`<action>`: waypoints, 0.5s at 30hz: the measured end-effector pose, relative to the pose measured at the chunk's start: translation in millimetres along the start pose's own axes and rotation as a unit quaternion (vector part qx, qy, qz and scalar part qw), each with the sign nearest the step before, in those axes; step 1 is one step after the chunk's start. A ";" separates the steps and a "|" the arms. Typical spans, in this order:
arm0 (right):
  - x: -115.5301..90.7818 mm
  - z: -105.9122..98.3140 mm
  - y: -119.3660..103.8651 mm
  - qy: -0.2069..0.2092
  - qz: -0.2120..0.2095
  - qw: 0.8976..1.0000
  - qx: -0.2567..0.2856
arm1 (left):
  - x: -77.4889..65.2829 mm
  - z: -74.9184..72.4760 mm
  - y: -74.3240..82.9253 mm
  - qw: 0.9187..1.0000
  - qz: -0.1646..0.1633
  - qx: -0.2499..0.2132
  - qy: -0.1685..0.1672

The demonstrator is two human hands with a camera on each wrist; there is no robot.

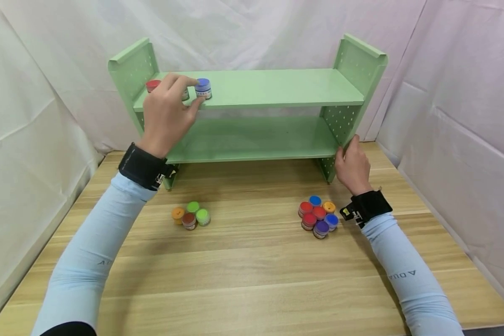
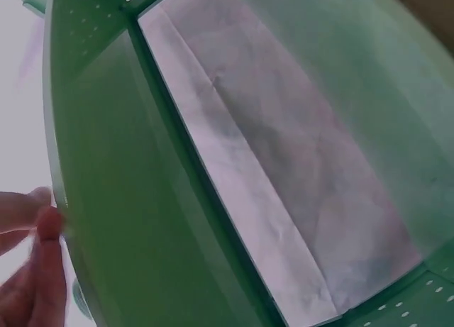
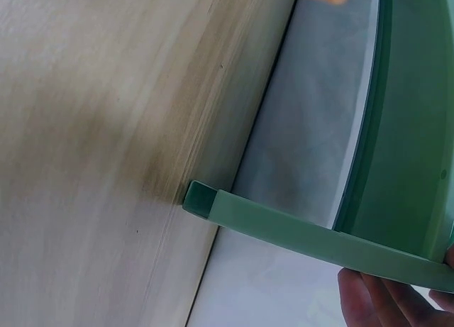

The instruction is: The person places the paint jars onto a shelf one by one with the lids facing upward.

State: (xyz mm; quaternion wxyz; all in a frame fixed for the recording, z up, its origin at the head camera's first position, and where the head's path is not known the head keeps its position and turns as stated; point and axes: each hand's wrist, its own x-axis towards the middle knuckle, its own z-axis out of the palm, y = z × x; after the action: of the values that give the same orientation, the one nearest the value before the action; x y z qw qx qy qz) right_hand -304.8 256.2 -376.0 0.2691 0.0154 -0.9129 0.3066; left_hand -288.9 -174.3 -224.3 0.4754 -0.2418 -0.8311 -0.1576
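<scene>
Fingers of the left hand (image 1: pixel 168 112) are pinched on a violet-lidded jar (image 1: pixel 203 89) at the left of the upper shelf (image 1: pixel 273 86).
Head view: right side panel (image 1: pixel 358 70) is gripped by the right hand (image 1: pixel 353 167). Left wrist: fingertips (image 2: pixel 50 224) are seen by the shelf edge. Right wrist: fingers are pressed against the panel.

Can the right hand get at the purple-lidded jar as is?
Likely yes: the purple-lidded jar has bare tabletop on its near side. But the right hand grips the green side panel and would probably need to let go first.
</scene>
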 end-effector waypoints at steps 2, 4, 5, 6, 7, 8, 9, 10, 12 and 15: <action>0.3 -0.1 0.0 0.001 0.000 1.000 0.000 | -6.9 -0.2 0.4 0.999 0.010 -0.013 0.031; 0.7 0.0 -0.1 -0.002 0.000 1.000 0.001 | -15.3 0.0 1.2 0.998 0.011 -0.031 0.057; 0.9 0.2 -0.1 -0.003 0.000 1.000 0.002 | -19.9 0.2 1.7 0.997 0.008 -0.040 0.066; 1.0 0.5 -0.2 -0.005 0.000 1.000 0.002 | -24.8 0.4 2.1 0.996 0.005 -0.051 0.072; 1.1 0.7 -0.3 -0.005 0.001 1.000 0.003 | -29.8 0.7 2.4 0.995 0.002 -0.059 0.076; 1.4 0.9 -0.4 -0.007 0.001 1.000 0.004 | -34.5 1.0 2.6 0.995 0.001 -0.066 0.075; 1.5 1.1 -0.7 -0.007 0.001 1.000 0.004 | -39.7 1.2 2.2 0.995 0.003 -0.068 0.069; 1.6 1.2 -1.0 -0.008 0.001 1.000 0.005 | -44.7 1.5 1.6 0.996 0.006 -0.070 0.060; 2.0 1.6 -1.4 -0.008 0.000 1.000 0.006 | -55.0 2.5 -0.6 0.997 0.012 -0.068 0.038; 2.4 1.6 -2.1 -0.008 0.000 1.000 0.006 | -70.7 6.7 -4.3 0.997 0.014 -0.072 0.008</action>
State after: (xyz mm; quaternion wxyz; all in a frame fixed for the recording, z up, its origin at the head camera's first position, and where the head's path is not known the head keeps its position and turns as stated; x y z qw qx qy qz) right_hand -307.1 253.9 -374.7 0.2619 0.0192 -0.9130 0.3122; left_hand -265.5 -192.4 -289.0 0.4657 -0.2855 -0.8104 -0.2119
